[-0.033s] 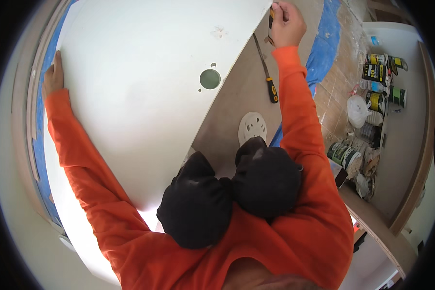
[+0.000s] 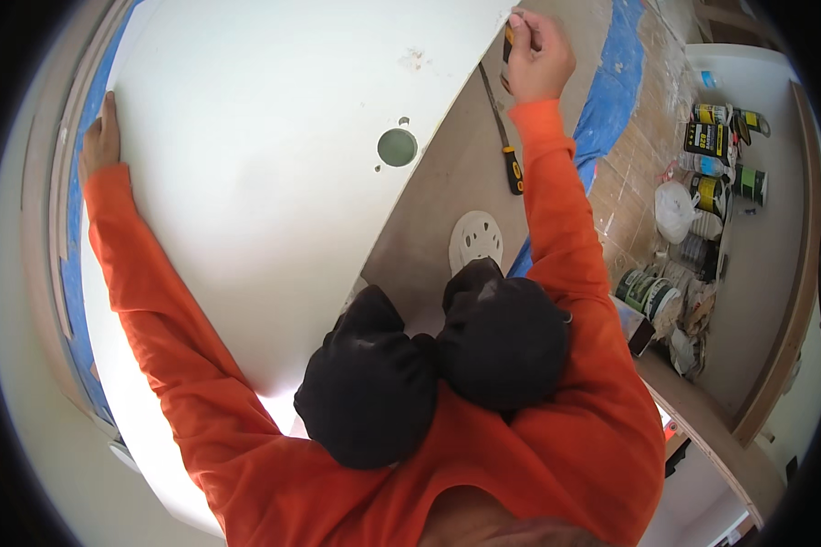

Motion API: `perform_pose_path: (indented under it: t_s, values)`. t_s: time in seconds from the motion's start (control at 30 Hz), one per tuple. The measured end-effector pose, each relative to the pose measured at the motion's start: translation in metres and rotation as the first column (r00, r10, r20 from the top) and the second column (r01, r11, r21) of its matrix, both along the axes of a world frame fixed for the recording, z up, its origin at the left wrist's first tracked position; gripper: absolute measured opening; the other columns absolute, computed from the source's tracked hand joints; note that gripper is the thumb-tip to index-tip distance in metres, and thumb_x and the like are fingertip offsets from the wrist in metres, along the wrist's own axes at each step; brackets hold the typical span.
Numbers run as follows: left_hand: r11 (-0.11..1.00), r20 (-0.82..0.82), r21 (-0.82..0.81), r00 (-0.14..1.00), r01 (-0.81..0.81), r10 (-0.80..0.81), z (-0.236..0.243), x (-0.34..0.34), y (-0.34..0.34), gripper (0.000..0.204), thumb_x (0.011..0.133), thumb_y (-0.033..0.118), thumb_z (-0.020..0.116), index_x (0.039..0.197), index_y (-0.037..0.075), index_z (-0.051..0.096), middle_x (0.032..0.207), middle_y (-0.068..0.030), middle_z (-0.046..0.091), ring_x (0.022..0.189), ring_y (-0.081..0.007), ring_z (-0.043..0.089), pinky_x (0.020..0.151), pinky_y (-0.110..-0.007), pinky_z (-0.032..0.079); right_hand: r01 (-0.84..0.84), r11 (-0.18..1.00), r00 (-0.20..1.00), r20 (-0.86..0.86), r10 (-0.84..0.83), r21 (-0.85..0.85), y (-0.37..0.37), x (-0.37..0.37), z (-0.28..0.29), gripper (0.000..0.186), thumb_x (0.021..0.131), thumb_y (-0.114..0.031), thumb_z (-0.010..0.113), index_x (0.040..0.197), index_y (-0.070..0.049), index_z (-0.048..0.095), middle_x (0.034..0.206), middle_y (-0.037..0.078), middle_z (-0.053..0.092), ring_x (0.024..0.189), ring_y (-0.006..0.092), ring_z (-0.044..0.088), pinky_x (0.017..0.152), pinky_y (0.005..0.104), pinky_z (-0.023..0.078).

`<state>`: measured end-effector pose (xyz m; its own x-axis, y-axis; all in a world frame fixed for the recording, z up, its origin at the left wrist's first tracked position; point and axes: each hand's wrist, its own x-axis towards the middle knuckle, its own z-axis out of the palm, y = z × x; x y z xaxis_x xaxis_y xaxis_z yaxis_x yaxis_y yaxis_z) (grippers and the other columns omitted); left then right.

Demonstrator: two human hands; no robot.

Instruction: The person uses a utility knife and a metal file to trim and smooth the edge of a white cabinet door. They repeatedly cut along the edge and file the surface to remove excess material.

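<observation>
A large white board [image 2: 265,164] slants across the floor, with a round hole [image 2: 397,148] near its right edge. My left hand [image 2: 102,137] rests along the board's far left edge, fingers stretched out. At the upper right, my right hand [image 2: 540,56] has its fingers closed at the board's edge, seemingly pinching it. A yellow-and-black handled tool [image 2: 508,41] shows beside that hand, partly hidden; whether the hand touches it I cannot tell. Below it on the floor lies a jab saw [image 2: 513,169] with a yellow-and-black handle, its blade reaching toward the board.
A round white disc with holes [image 2: 476,242] lies in front of my black-clad knees [image 2: 502,342]. Blue sheeting [image 2: 611,82] runs along the right and under the board's left side. Several cans, tubs and bags [image 2: 675,210] stand at the right wall.
My right hand has shifted slightly down and toward me at the board's edge. My left hand stays nearly in place.
</observation>
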<state>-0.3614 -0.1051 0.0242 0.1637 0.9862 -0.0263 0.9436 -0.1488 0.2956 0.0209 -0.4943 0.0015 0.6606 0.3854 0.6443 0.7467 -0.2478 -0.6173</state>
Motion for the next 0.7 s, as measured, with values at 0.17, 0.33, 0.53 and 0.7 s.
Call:
perform_pose_path:
  t_s: [0.17, 0.33, 0.53, 0.7]
  values:
    - [1.0, -0.013, -0.012, 1.0, 0.012, -0.013, -0.006, -0.007, 0.01, 0.088, 0.083, 0.08, 0.031, 0.108, 0.005, 0.07, 0.099, -0.0148, 0.069, 0.095, -0.0264, 0.064, 0.083, -0.037, 0.046, -0.06, 0.998, 0.995, 0.079, 0.061, -0.022, -0.009, -0.05, 0.006, 0.008, 0.087, -0.004, 0.065, 0.094, -0.003, 0.068, 0.082, 0.008, 0.066, 0.068, 0.0176, 0.064, 0.062, 0.0268, 0.05]
    - [0.999, -0.012, 0.049, 1.0, -0.021, 0.022, -0.018, -0.01, 0.023, 0.088, 0.082, 0.081, 0.032, 0.112, 0.008, 0.07, 0.106, -0.0149, 0.069, 0.101, -0.0273, 0.064, 0.088, -0.035, 0.046, -0.111, 0.994, 0.992, 0.06, 0.112, -0.021, -0.018, -0.091, 0.007, 0.011, 0.082, -0.001, 0.066, 0.09, -0.008, 0.069, 0.079, 0.004, 0.064, 0.06, 0.0205, 0.06, 0.051, 0.028, 0.046]
    - [0.998, 0.138, 0.056, 0.99, 0.017, -0.025, -0.02, -0.002, 0.02, 0.089, 0.083, 0.078, 0.037, 0.121, 0.002, 0.064, 0.121, -0.0197, 0.064, 0.114, -0.0295, 0.059, 0.097, -0.038, 0.043, -0.222, 0.973, 0.968, 0.101, 0.228, -0.065, -0.026, -0.093, 0.011, 0.009, 0.084, -0.002, 0.065, 0.09, -0.008, 0.068, 0.079, 0.005, 0.064, 0.059, 0.0207, 0.059, 0.05, 0.0284, 0.046]
    - [0.999, 0.131, -0.019, 0.991, 0.032, -0.029, -0.024, -0.019, 0.039, 0.09, 0.083, 0.077, 0.04, 0.121, -0.001, 0.064, 0.121, -0.0215, 0.063, 0.114, -0.0304, 0.059, 0.099, -0.038, 0.042, -0.321, 0.93, 0.931, -0.239, 0.276, -0.179, -0.038, -0.039, 0.053, 0.007, 0.089, -0.007, 0.064, 0.094, -0.003, 0.067, 0.081, 0.008, 0.066, 0.066, 0.0183, 0.063, 0.061, 0.0276, 0.05]
